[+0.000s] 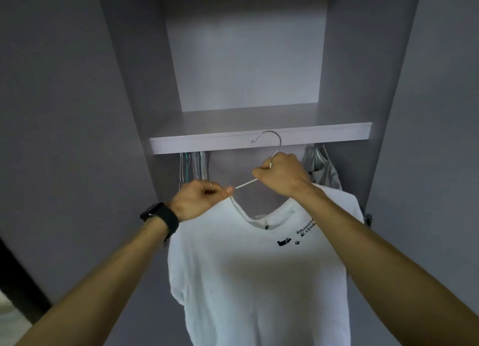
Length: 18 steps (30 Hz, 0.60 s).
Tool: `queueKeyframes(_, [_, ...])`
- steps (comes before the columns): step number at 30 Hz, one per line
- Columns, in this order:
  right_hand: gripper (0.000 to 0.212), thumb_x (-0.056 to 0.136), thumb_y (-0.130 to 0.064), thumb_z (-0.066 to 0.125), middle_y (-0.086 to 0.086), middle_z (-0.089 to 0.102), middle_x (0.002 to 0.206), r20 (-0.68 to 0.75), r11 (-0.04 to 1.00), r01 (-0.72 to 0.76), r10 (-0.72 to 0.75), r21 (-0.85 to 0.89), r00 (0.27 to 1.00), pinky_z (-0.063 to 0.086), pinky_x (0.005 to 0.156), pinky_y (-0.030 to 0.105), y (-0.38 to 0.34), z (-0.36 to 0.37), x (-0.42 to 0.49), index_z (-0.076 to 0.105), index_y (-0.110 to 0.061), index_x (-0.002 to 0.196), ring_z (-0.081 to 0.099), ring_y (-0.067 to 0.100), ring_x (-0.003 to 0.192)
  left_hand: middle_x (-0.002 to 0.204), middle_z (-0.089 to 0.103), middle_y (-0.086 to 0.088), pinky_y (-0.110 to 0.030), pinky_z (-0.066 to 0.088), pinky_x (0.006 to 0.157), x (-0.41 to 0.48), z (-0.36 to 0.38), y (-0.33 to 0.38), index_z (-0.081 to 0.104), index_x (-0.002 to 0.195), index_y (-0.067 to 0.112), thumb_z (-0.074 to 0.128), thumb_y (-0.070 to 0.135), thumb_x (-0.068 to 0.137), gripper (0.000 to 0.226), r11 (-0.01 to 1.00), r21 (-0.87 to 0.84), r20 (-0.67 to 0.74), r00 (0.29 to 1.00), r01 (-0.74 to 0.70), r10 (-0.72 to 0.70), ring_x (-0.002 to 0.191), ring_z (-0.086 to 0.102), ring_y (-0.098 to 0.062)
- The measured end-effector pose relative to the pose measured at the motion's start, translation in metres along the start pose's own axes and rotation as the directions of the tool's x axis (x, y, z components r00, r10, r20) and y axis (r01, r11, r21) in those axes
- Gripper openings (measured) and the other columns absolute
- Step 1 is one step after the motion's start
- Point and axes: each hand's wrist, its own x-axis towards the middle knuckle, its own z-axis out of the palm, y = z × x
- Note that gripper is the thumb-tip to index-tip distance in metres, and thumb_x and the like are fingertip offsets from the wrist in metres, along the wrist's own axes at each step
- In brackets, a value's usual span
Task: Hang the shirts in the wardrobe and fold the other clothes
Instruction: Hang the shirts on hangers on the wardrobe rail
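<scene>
Inside the wardrobe (363, 60), a flat shelf (233, 123) with a straight front edge is seen. Beneath it, a gap is left between a bunch of bare hangers (193, 167) pushed to the left and a grey garment (321, 169) hung at the right. The rail is hidden behind the shelf edge.

A white shirt (246, 281) is held up in front of that gap, draped on a thin hanger (245, 184) with white arms. The hanger's curved metal hook is raised level with the shelf's front edge and is caught on nothing.

The right grip (282, 174) is curled tightly round the neck of the hanger, just below the hook. The left grip (199, 198) is closed, with the shirt's collar and the end of one hanger arm pinched between thumb and fingers. A dark watch (160, 217) is worn on the left wrist and a ring (211, 184) on one finger.

The shirt cloth looks soft and lightly creased, with a round neckline and small black printing on the chest.
</scene>
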Motion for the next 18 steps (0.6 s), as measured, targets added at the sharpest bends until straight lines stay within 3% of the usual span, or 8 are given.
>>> queueKeyframes(2, [0.04,0.078,-0.034,0.06,-0.002,0.042,0.047,-0.022,1.0,-0.02,0.021,0.021,1.0,0.035,0.053,0.028,0.006,-0.007,0.005,0.043,-0.012,0.05,0.049,0.022,0.058,0.065,0.055,0.01,-0.017,0.038,0.066,-0.005,0.0,-0.005,0.072,0.082,0.01,0.067,0.055,0.087,0.046,0.999,-0.044,0.049,0.999,-0.002,0.005,0.06,0.047,-0.001])
queueKeyframes(5, [0.035,0.079,-0.036,0.061,0.0,0.047,0.05,0.066,0.999,-0.041,0.04,0.0,0.997,0.041,0.056,0.028,0.009,0.005,0.0,0.051,-0.011,0.055,0.051,0.023,0.059,0.062,0.066,0.014,-0.004,0.037,0.059,-0.009,-0.001,-0.009,0.078,0.081,0.02,0.072,0.039,0.088,0.021,0.996,-0.089,0.023,0.999,-0.024,0.027,0.055,0.053,0.009])
queueKeyframes(8, [0.042,0.081,-0.035,0.061,-0.001,0.045,0.049,0.146,0.998,-0.061,0.063,-0.012,0.987,0.034,0.053,0.027,0.012,0.019,-0.005,0.05,-0.015,0.047,0.047,0.021,0.056,0.065,0.066,0.024,-0.002,0.038,0.056,-0.009,0.007,-0.015,0.081,0.096,0.022,0.076,0.039,0.084,0.022,1.0,-0.001,-0.02,0.999,-0.027,0.027,0.058,0.055,0.012])
queueKeyframes(12, [0.045,0.083,-0.033,0.062,-0.001,0.043,0.049,0.193,0.995,-0.093,0.096,-0.025,0.976,0.031,0.05,0.026,0.02,0.027,-0.009,0.042,-0.014,0.048,0.043,0.018,0.053,0.108,0.074,0.013,-0.003,0.046,0.067,-0.012,0.019,-0.028,0.08,0.101,0.027,0.078,0.044,0.078,0.029,0.999,0.035,-0.046,0.999,-0.025,0.027,0.079,0.065,0.008])
queueKeyframes(16, [0.045,0.079,-0.033,0.062,-0.003,0.039,0.046,0.172,0.993,-0.119,0.121,-0.018,0.978,0.032,0.051,0.027,0.024,0.025,-0.009,0.042,-0.015,0.043,0.038,0.018,0.051,0.098,0.074,0.018,-0.006,0.048,0.079,-0.014,0.023,-0.03,0.082,0.092,0.029,0.081,0.036,0.078,0.016,0.987,-0.145,-0.18,0.983,-0.064,0.037,0.092,0.067,0.009])
queueKeyframes(18, [0.043,0.079,-0.035,0.061,-0.003,0.04,0.047,0.188,0.993,-0.096,0.107,-0.066,0.976,0.037,0.054,0.027,0.023,0.025,-0.01,0.046,-0.018,0.041,0.04,0.018,0.052,0.096,0.073,0.024,-0.01,0.05,0.081,-0.014,0.022,-0.033,0.08,0.089,0.038,0.08,0.042,0.077,0.012,0.993,-0.109,-0.184,0.982,-0.054,0.033,0.093,0.066,0.01])
